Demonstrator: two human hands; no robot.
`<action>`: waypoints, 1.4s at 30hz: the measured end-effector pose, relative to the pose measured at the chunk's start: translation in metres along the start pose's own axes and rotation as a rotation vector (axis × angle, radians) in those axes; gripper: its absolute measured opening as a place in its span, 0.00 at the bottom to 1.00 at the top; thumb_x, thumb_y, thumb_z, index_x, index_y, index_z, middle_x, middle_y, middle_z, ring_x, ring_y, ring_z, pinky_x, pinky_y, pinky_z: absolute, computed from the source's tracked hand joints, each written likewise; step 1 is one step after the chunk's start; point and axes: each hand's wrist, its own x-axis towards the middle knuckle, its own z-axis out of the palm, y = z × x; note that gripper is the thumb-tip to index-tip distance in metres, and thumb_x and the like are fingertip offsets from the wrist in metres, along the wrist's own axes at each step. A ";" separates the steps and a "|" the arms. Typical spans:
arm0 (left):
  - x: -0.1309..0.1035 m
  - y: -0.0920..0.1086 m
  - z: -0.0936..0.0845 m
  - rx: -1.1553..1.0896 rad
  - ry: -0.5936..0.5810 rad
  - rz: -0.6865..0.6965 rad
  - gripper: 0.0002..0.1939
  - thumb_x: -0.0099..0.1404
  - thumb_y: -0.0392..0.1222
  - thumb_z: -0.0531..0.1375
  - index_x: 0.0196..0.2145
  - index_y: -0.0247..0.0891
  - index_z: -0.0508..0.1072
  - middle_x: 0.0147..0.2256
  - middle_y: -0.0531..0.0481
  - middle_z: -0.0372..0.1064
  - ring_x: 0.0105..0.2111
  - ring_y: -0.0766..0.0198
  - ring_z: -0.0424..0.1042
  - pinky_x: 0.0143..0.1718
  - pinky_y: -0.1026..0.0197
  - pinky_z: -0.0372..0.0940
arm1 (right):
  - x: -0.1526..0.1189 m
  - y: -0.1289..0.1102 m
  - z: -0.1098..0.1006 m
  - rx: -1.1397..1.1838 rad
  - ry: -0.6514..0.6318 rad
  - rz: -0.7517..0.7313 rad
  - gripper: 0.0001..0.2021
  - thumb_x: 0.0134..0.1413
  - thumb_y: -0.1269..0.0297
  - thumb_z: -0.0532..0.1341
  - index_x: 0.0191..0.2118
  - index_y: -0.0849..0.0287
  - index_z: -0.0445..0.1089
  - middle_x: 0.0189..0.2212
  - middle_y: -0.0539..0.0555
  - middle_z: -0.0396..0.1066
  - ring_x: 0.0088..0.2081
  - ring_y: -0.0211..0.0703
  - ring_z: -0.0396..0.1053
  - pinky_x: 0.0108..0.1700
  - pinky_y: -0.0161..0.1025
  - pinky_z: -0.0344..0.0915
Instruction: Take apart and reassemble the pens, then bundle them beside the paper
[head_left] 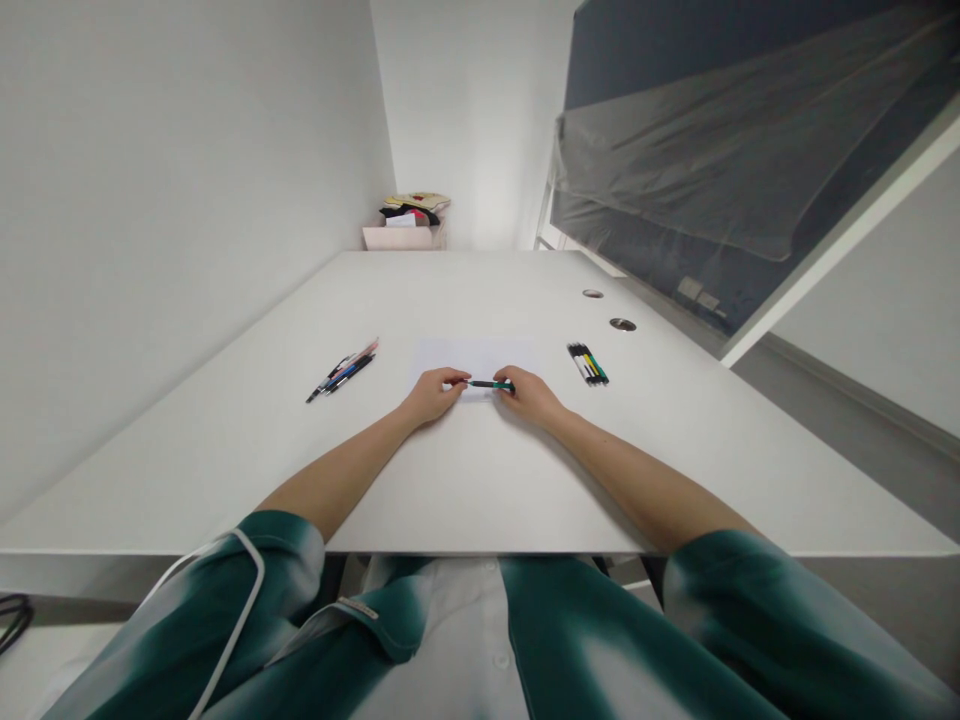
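A thin green and black pen (489, 384) lies crosswise between my two hands, just above a white sheet of paper (450, 354) on the table. My left hand (435, 396) is closed, thumb and fingertips pinching at the pen's left, narrow end. At the darker right end, my right hand (531, 394) has its fingers closed on the barrel. Over to the left lies a loose bunch of pens (343, 374), some black, blue and pinkish. To the right, several pens (588, 364) with black, white, yellow and green parts lie side by side in a row.
The white table (480, 480) runs from my body to the far wall. Two round metal-rimmed holes (622, 325) sit near its right edge. A pale box (397, 238) with cloth items stands beyond the far end. A large dark panel (712, 180) leans on the right.
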 end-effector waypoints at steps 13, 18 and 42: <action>0.002 -0.005 0.003 -0.163 -0.016 -0.050 0.07 0.56 0.41 0.60 0.32 0.36 0.73 0.29 0.51 0.73 0.31 0.63 0.72 0.39 0.58 0.68 | 0.000 0.000 0.001 -0.065 0.039 -0.115 0.09 0.57 0.71 0.57 0.42 0.58 0.72 0.40 0.55 0.72 0.42 0.44 0.68 0.43 0.37 0.62; 0.002 -0.005 0.003 -0.143 -0.017 -0.051 0.07 0.56 0.41 0.60 0.32 0.36 0.73 0.29 0.51 0.73 0.31 0.63 0.72 0.39 0.58 0.68 | -0.001 -0.003 -0.001 -0.137 0.043 -0.114 0.11 0.60 0.67 0.56 0.45 0.58 0.74 0.40 0.58 0.72 0.43 0.47 0.68 0.45 0.40 0.62; -0.002 -0.001 0.002 -0.048 -0.013 -0.006 0.06 0.57 0.38 0.58 0.33 0.36 0.73 0.31 0.50 0.74 0.34 0.63 0.72 0.41 0.58 0.68 | -0.003 -0.006 -0.005 -0.139 -0.045 -0.073 0.12 0.64 0.63 0.52 0.44 0.58 0.72 0.41 0.56 0.73 0.42 0.43 0.70 0.41 0.36 0.60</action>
